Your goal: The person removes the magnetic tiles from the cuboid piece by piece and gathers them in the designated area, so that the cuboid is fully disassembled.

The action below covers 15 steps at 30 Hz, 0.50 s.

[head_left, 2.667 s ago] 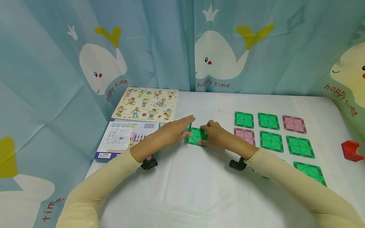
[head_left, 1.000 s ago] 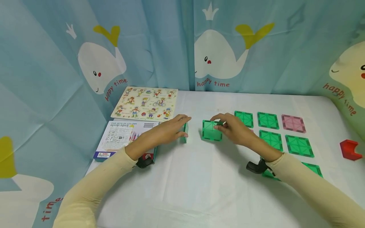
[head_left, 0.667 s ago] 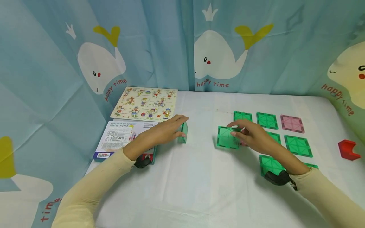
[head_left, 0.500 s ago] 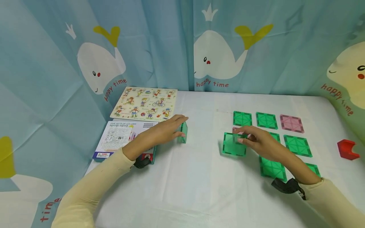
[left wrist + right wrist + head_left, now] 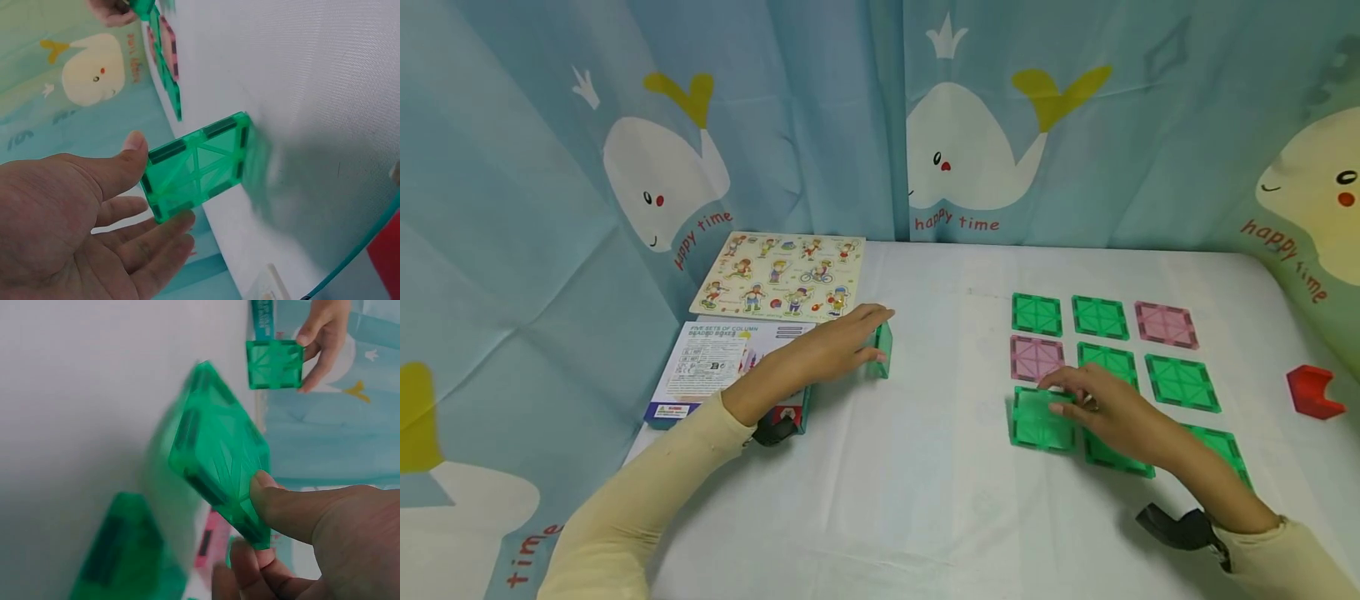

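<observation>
My left hand (image 5: pixel 820 346) pinches a clear green square magnetic tile (image 5: pixel 199 164) by its edges. This tile stands upright on the white table, edge-on in the head view. At the front left of the laid-out tiles, my right hand (image 5: pixel 1116 417) holds a second green magnetic tile (image 5: pixel 1036 421) between thumb and fingers. In the right wrist view that tile (image 5: pixel 222 447) is tilted, one edge close to the cloth. Beside it lies a green tile (image 5: pixel 1116 457), partly covered by my hand. Directly behind is a pink tile (image 5: pixel 1036 357).
Several green tiles and another pink tile (image 5: pixel 1167 323) lie in spaced rows on the right. A red notched block (image 5: pixel 1313 392) sits farther right. A picture puzzle board (image 5: pixel 778 275) and a boxed bead set (image 5: pixel 715 367) lie at the left. A whale-print curtain (image 5: pixel 820 125) hangs behind.
My right hand has lifted the green tile from beside the left hand and carried it right and nearer, to the front-left of the rows. My left hand keeps its upright tile, shifted slightly left.
</observation>
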Motion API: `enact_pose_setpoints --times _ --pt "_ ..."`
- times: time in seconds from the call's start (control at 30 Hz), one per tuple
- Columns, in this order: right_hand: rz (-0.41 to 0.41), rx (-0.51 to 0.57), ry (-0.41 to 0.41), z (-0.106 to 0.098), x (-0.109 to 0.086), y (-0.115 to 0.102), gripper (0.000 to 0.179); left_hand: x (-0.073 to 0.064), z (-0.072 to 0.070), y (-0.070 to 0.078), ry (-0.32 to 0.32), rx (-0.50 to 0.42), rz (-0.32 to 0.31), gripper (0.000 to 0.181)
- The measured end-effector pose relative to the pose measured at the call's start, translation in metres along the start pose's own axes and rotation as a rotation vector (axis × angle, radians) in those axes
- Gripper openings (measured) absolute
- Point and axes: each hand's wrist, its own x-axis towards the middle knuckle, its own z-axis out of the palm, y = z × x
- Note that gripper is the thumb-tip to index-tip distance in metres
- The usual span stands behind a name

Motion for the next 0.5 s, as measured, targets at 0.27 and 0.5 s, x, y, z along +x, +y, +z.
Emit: enact_pose_setpoints --times 0.27,0.5 --pt "0.064 -0.047 -0.011 0.011 -0.002 0.009 0.028 0.001 0.001 0.0 0.008 -0.007 0.004 0.071" --pt "-0.002 -0.133 0.037 0.02 -0.001 0.011 0.029 0.001 0.004 -0.001 0.014 0.0 0.007 0.071"
